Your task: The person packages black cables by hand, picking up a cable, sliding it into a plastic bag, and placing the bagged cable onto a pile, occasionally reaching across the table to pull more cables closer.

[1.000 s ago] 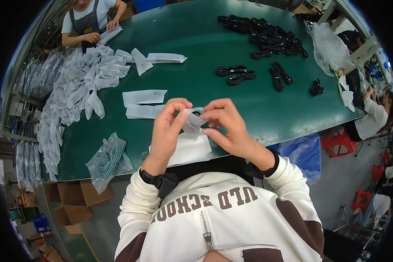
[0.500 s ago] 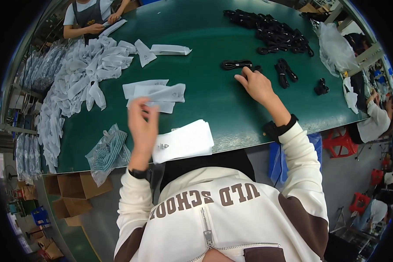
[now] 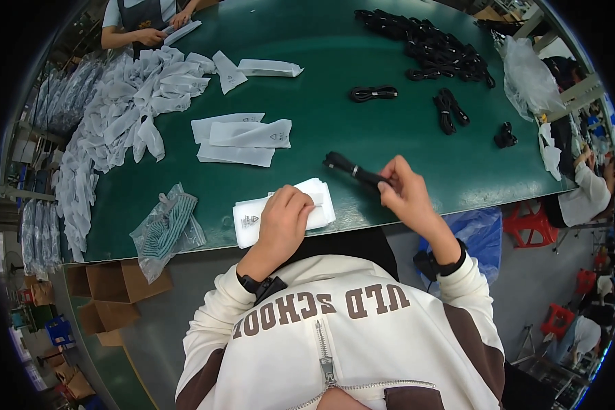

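Near the table's front edge lies a stack of white plastic bags (image 3: 247, 220). My left hand (image 3: 283, 222) rests over the stack, its fingers closed on the top bag near the right end. To the right, my right hand (image 3: 410, 195) grips a coiled black cable (image 3: 348, 167) by one end. The cable's other end points left, above the far right corner of the stack. Another coiled black cable (image 3: 373, 93) lies farther off, and one more bundle (image 3: 451, 111) is to its right.
A large heap of filled white bags (image 3: 126, 102) covers the left side, with a few flat bags (image 3: 249, 134) nearer. A tangle of black cables (image 3: 434, 44) sits far right. A clear bag with striped cloth (image 3: 169, 229) lies front left. Another person's hands (image 3: 150, 36) work opposite.
My left hand has come right and down onto the bag stack and closed on the top bag. My right hand has lifted a black cable from the table and brought it nearer.
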{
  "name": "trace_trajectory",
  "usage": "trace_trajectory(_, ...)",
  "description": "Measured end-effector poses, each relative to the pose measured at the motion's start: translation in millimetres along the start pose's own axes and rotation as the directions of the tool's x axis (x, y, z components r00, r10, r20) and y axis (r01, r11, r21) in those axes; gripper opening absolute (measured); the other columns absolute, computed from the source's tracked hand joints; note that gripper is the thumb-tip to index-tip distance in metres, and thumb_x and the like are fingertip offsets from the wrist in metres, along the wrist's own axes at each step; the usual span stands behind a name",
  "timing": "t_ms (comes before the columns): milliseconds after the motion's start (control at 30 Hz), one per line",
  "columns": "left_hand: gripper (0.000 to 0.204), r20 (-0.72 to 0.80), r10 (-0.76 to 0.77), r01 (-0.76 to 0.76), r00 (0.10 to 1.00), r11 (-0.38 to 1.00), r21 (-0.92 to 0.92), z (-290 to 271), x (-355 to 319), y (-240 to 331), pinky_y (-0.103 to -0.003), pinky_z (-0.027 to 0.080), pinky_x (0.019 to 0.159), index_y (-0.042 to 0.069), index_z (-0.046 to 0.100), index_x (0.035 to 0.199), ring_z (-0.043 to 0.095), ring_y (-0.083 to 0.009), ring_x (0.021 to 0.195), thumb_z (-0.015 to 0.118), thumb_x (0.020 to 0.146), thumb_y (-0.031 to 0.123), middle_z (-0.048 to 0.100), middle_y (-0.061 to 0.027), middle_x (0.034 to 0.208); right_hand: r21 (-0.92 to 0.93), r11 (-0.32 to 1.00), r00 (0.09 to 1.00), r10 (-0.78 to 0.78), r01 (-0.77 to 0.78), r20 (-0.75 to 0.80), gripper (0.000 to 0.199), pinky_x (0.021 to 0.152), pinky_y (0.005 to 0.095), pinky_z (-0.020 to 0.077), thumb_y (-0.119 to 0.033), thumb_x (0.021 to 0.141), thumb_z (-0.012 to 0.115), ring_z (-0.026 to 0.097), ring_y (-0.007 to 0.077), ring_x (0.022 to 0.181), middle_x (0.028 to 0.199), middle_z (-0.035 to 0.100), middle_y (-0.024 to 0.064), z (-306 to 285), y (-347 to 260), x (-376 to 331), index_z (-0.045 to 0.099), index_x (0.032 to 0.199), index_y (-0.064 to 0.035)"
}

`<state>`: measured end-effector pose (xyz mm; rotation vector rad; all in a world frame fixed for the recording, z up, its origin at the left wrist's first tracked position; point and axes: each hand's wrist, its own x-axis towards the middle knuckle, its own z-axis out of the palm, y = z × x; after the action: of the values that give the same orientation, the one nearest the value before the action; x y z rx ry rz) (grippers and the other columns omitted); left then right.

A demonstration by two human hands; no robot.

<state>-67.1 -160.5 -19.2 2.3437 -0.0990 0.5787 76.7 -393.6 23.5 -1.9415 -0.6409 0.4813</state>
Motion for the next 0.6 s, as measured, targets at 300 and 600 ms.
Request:
trace_trajectory(300, 0.007, 0.033, -0.146, 0.147, 0.989, 0.988, -0.046, -3.1, 4.0, 11.1, -0.04, 0.043, 0.074, 0.004, 0.062, 0.086, 0.058, -0.0302, 0.081, 0.069, 0.085, 0.006, 0.059, -0.0097, 0.09, -0.083, 0.953, 0.954, -0.295, 0.29, -0.057, 0.02, 0.053, 0.0277, 0.0437, -0.002, 0.083, 0.067, 0.054, 0.0126, 0.057, 0.076, 0.06, 0.0062, 16.3, 13.1, -33.3, 0.051, 0.095, -0.0016)
trace_trajectory(600, 0.007, 0.023, -0.051, 0.051, 0.998, 0.999, 0.006, 3.7, 0.7, 5.7, -0.033, 0.041, 0.071, 0.004, 0.062, 0.09, 0.056, -0.0227, 0.071, 0.067, 0.086, 0.002, 0.06, -0.0085, 0.084, -0.075, 0.981, 0.984, -0.178, 0.179, 0.014, 0.02, 0.084, 0.0313, 0.056, 0.007, 0.083, 0.061, 0.065, 0.018, 0.085, 0.096, 0.066, 0.0149, 17.7, 14.5, -37.8, 0.048, 0.096, 0.002)
